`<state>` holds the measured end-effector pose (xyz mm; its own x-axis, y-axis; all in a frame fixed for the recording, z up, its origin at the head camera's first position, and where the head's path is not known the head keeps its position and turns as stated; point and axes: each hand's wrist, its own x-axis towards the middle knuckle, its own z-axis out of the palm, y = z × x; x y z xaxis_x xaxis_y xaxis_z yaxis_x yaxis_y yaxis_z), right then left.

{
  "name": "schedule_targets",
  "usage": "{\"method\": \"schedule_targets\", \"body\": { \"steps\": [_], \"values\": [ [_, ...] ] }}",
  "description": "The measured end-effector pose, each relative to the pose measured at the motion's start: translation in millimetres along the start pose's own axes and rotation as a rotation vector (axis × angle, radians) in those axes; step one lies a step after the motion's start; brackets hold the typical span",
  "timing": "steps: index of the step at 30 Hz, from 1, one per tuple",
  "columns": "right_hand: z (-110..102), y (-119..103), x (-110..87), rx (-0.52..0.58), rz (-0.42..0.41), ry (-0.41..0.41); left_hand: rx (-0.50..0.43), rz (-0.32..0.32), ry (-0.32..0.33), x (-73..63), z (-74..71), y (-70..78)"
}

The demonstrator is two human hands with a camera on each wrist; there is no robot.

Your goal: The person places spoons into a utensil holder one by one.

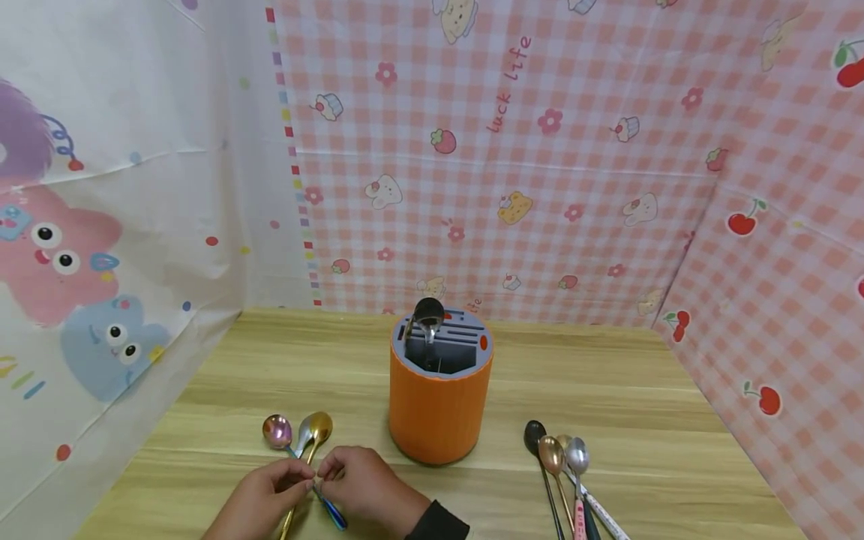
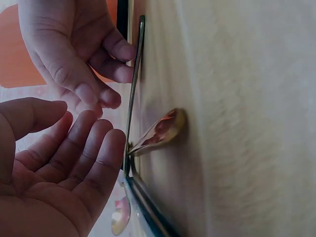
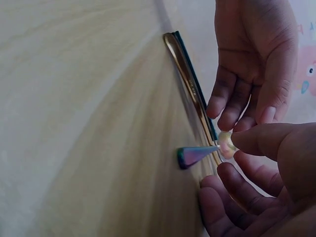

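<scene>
In the head view both hands are close together over a small pile of crossed spoons at front left. A purple-pink spoon (image 1: 277, 431) with a blue handle (image 1: 333, 513) crosses a gold spoon (image 1: 320, 427), and a silver spoon (image 1: 304, 435) shows partly behind. My left hand (image 1: 266, 499) hovers over the handles with fingers loosely bent; the left wrist view shows nothing between its thumb and fingers. Across from it, my right hand (image 1: 364, 484) has its fingertips right at the handles. Its thumb and forefinger stand apart in the right wrist view.
An orange cylindrical holder (image 1: 435, 420) with a grey slotted top stands mid-table, a dark spoon (image 1: 429, 309) and a shiny one upright in it. Several more spoons lie at the right, including a black one (image 1: 535, 431) and a copper one (image 1: 551, 452). Patterned cloth (image 1: 513, 165) hangs behind.
</scene>
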<state>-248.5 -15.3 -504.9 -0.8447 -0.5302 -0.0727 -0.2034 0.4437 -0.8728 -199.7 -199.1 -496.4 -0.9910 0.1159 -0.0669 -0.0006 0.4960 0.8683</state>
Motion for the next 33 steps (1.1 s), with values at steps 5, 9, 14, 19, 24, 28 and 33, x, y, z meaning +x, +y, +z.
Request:
{"method": "schedule_targets", "body": {
  "steps": [5,9,14,19,24,28,33],
  "values": [
    [5,3,1.8,-0.035,0.022,0.001,-0.024,-0.036,-0.021,-2.5,2.8,-3.7],
    [8,3,3.5,-0.068,0.049,-0.005,-0.033,-0.056,-0.028,-2.7,4.2,-5.1],
    [11,4,2.8,-0.113,0.037,0.002,-0.03,-0.052,-0.021,-2.9,5.7,-6.6],
    [13,3,1.7,-0.15,0.033,0.001,-0.019,-0.034,-0.018,-3.6,5.8,-8.1],
    [16,0,-0.6,-0.205,0.007,0.027,-0.042,0.016,-0.048,-4.1,4.7,-9.9],
    [19,0,-1.0,-0.259,-0.005,0.045,-0.067,0.042,-0.076,-4.3,4.8,-10.7],
    [21,0,0.8,-0.296,0.013,0.073,-0.057,0.033,-0.086,-3.8,5.1,-12.7]
  ]
}}
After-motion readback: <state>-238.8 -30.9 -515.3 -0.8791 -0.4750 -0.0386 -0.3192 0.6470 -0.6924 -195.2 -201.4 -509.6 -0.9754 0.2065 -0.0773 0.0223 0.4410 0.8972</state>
